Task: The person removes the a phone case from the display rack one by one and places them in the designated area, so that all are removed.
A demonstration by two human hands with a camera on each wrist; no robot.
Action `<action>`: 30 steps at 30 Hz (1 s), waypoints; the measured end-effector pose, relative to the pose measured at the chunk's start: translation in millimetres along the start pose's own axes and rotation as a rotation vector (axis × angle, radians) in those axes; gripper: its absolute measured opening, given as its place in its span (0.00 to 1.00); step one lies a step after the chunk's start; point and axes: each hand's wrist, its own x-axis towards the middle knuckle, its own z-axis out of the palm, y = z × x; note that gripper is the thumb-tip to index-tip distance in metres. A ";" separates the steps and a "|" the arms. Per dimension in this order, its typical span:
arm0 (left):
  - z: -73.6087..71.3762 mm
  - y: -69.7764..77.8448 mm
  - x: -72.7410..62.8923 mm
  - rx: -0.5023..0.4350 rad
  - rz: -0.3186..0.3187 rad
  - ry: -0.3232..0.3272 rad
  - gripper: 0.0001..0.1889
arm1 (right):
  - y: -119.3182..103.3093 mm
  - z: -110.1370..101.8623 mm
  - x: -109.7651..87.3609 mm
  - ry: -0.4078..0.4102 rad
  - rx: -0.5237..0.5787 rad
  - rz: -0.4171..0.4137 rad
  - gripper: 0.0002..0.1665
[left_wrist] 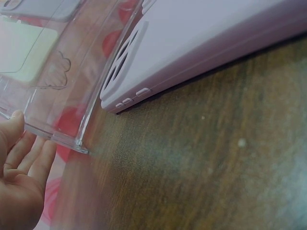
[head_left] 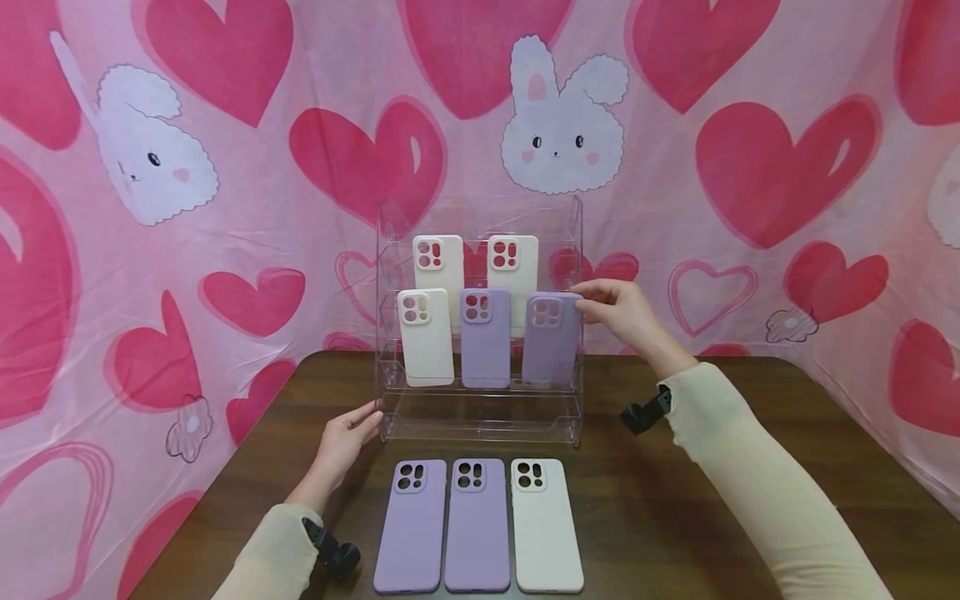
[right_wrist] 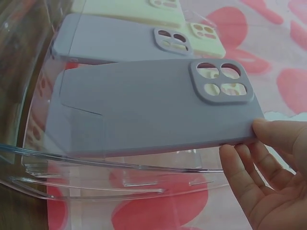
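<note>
A clear acrylic display stand (head_left: 480, 429) with stepped tiers holds white and purple phone cases. My right hand (head_left: 618, 312) pinches the upper right corner of a purple phone case (head_left: 551, 342), which leans at the right of the lower occupied tier. In the right wrist view, the thumb lies on the back of this phone case (right_wrist: 139, 105) and the fingers are at its side edge. My left hand (head_left: 347, 437) is at the stand's lower left side, fingers fairly straight, fingertips right at the clear edge (left_wrist: 53, 136). Beside the pinched case stand a purple case (head_left: 486, 350) and a white case (head_left: 426, 346).
Two white cases (head_left: 438, 279) stand on the tier above. On the wooden table (head_left: 660, 500), in front of the stand, lie two purple cases (head_left: 408, 542) and one white case (head_left: 547, 537) in a row. A pink cloth (head_left: 465, 167) with hearts and rabbits hangs behind.
</note>
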 end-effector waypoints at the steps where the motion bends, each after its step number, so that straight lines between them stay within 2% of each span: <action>1: 0.1 0.1 0.2 -0.001 0.000 0.000 0.22 | -0.8 -0.7 -0.2 0.002 -0.003 0.005 0.19; 8: 0.5 0.8 0.8 0.007 -0.003 0.001 0.22 | -10.2 -4.7 -3.1 0.016 0.011 0.006 0.19; 20: 0.4 0.6 0.4 0.008 -0.007 0.004 0.22 | -31.4 -13.0 -12.5 0.100 0.013 -0.033 0.21; 30: 0.4 -0.7 0.9 0.002 0.005 -0.002 0.22 | -36.6 -19.3 -20.6 0.127 0.027 -0.040 0.21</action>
